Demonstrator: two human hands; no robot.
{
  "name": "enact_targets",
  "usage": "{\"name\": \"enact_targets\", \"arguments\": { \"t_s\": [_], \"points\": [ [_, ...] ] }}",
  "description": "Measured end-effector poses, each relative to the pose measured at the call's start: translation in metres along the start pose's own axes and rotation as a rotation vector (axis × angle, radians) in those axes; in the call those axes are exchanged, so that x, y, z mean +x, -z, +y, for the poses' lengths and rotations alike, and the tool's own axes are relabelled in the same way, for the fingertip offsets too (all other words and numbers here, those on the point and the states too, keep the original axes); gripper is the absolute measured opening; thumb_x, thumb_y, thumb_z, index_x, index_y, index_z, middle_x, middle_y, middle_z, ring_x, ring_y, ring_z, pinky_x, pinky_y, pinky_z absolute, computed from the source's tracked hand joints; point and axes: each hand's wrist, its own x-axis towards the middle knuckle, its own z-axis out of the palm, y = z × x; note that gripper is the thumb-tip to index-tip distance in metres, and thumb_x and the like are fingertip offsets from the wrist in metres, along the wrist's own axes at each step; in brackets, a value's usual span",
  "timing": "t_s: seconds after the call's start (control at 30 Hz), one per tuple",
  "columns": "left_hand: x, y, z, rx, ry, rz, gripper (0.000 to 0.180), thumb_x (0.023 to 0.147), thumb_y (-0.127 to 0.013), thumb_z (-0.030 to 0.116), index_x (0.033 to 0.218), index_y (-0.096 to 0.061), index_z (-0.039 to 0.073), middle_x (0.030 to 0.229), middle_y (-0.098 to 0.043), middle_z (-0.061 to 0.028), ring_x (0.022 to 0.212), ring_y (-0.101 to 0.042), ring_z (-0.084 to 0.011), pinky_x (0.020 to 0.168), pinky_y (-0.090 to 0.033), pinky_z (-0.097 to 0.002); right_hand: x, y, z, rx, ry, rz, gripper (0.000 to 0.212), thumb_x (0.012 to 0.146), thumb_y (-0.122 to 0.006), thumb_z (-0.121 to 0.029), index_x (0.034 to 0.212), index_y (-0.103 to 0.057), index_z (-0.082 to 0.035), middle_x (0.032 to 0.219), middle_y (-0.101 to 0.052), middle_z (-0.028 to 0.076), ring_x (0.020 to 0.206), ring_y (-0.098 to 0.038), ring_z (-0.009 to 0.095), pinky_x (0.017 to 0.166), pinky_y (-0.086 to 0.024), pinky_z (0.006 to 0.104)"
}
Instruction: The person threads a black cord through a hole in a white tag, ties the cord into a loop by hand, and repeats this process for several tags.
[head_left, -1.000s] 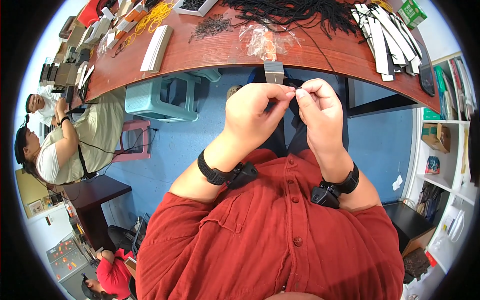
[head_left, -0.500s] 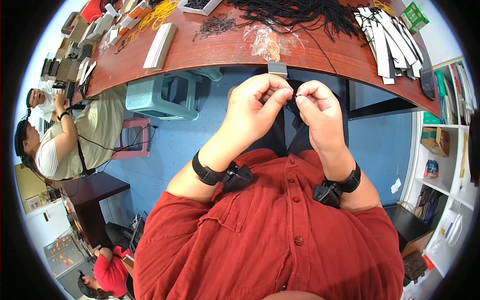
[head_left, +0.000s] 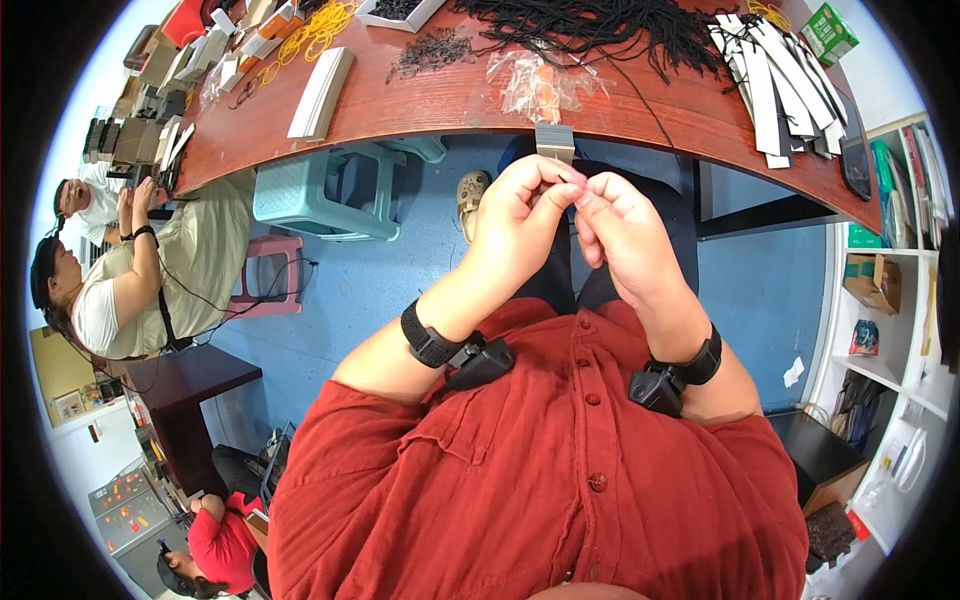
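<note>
My left hand and my right hand meet in front of me, just short of the table edge. Thumb and forefinger are pinched on each, and the fingertips touch. A tiny dark bit shows at the left fingertips, too small to name; whatever the right fingers hold is hidden. Right beyond the hands, a stack of grey cards juts over the table's near edge. Behind it lie crumpled clear plastic bags with something orange. Farther back are a tangle of black cords and loose small black pieces.
On the reddish-brown table are a stack of white strips, white and black strips, a green box and yellow cords. Light-blue stools stand below. Shelves rise at right; other people sit at left.
My hands have come closer together, so the fingertips now touch. The left hand has shifted slightly right, and the right hand has turned inward with its lower fingers lowered.
</note>
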Motion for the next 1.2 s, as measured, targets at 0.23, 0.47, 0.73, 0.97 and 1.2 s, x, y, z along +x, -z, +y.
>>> {"name": "enact_targets", "arguments": {
  "t_s": [0.23,0.47,0.73,0.97,1.2],
  "points": [
    [-0.012,0.004,0.016,0.010,0.144,0.010,0.002,0.084,-0.058,0.002,0.084,-0.058,0.001,0.080,-0.057,-0.0027,0.075,-0.055,-0.0072,0.067,-0.046,-0.0209,-0.005,-0.007,0.003,-0.430,0.193,0.037,0.008,0.087,-0.055,-0.008,0.089,-0.058,-0.001,0.071,-0.056,-0.001,0.058,-0.049,0.004,0.052,-0.039,0.0180],
    [-0.007,0.014,0.022,0.239,-0.038,0.045,0.002,0.081,-0.061,0.002,0.081,-0.060,0.000,0.076,-0.058,-0.0054,0.064,-0.056,-0.0098,0.060,-0.046,-0.0213,-0.011,-0.008,-0.010,-0.724,0.193,0.013,0.006,0.081,-0.058,-0.005,0.085,-0.061,-0.001,0.070,-0.057,0.004,0.058,-0.053,0.010,0.054,-0.042,0.0239],
    [0.000,0.035,0.031,0.418,-0.156,-0.488,0.006,0.076,-0.065,0.004,0.075,-0.062,-0.001,0.069,-0.060,-0.0067,0.067,-0.057,-0.0123,0.062,-0.046,-0.0247,0.000,-0.009,-0.034,-0.972,0.489,-0.230,0.005,0.077,-0.056,0.002,0.076,-0.054,-0.003,0.067,-0.050,0.005,0.061,-0.051,0.015,0.058,-0.043,0.0252],
    [0.003,0.045,0.024,-0.201,0.448,-0.613,0.015,0.079,-0.068,0.016,0.079,-0.066,0.001,0.069,-0.062,-0.0003,0.063,-0.055,-0.0058,0.061,-0.046,-0.0207,0.005,0.014,-0.009,-0.248,0.204,-0.410,0.007,0.078,-0.063,0.000,0.083,-0.059,-0.002,0.078,-0.050,-0.002,0.070,-0.047,0.005,0.061,-0.039,0.0193],
    [0.010,0.047,0.022,-0.050,0.497,-0.722,0.017,0.077,-0.070,0.017,0.075,-0.066,0.001,0.064,-0.061,-0.0008,0.061,-0.054,-0.0056,0.058,-0.045,-0.0204,-0.003,0.006,-0.020,-0.588,0.228,-0.238,0.009,0.072,-0.070,-0.005,0.081,-0.070,-0.003,0.072,-0.052,0.000,0.066,-0.050,0.008,0.058,-0.039,0.0209]
  ]
}}
